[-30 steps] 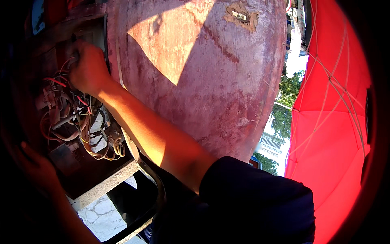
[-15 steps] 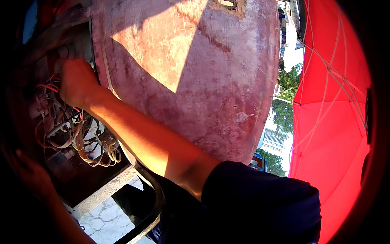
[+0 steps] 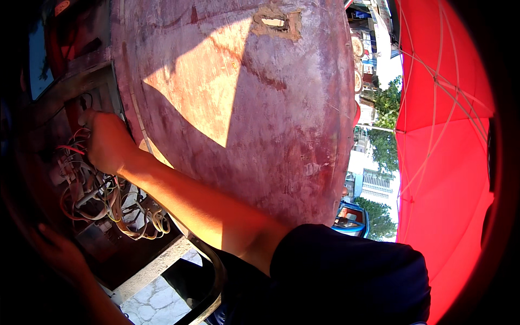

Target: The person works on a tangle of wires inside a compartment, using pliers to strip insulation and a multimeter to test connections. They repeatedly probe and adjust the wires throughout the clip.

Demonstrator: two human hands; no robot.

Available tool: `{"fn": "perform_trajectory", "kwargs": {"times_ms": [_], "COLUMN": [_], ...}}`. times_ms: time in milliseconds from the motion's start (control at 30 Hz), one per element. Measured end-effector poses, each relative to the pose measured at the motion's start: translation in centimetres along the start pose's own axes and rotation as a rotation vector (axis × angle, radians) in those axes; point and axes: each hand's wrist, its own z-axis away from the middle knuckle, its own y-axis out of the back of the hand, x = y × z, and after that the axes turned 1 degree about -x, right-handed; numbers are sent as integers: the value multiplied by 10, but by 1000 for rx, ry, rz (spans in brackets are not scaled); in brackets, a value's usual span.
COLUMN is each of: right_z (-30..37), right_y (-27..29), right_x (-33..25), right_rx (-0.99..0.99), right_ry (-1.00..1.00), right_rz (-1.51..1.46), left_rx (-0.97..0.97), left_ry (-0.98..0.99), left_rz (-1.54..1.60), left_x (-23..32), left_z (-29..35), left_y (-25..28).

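My right hand point(image 3: 111, 142) is closed at the upper edge of a bundle of loose wires point(image 3: 116, 203), inside an open compartment at the left. A small dark end shows above its thumb side, but what the fingers hold is hidden. Pinkish-red wires point(image 3: 73, 148) come out beside the knuckles. A thin black cable point(image 3: 86, 98) curves just above the hand. Down at the lower left my left hand point(image 3: 62, 252) is in deep shadow, one digit stretched out and apart; the other fingers are hard to see. It is beside the compartment and away from the wires.
A large worn, reddish-purple panel point(image 3: 271, 146) with a rusty cut-out point(image 3: 276, 23) fills the middle. Below the compartment run a pale ledge point(image 3: 151, 271) and a curved dark-edged frame point(image 3: 216, 276). A red umbrella canopy point(image 3: 444, 179) spreads at the right, with a blue vehicle point(image 3: 351, 219) beyond the panel.
The whole view has shifted, so panel, wires and both hands appear lower. My right hand stays closed at the top of the wires; my left hand keeps its place at the lower left.
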Motion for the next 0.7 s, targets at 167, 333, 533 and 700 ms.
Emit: {"fn": "perform_trajectory", "kwargs": {"times_ms": [167,333,533,700], "right_z": [21,60,67,43], "right_y": [10,44,35,18], "right_x": [-16,-54,-30,-39], "right_rx": [83,-242,-435,-167], "right_ry": [177,255,45,-4], "right_rz": [88,-581,-1245,-712], "left_rx": [-31,-47,-105,-87], "left_ry": [61,95,217,233], "left_rz": [-17,-23,-18,-54], "left_x": [-2,-1,14,10], "left_z": [1,1,2,4], "left_y": [-1,6,7,4]}}
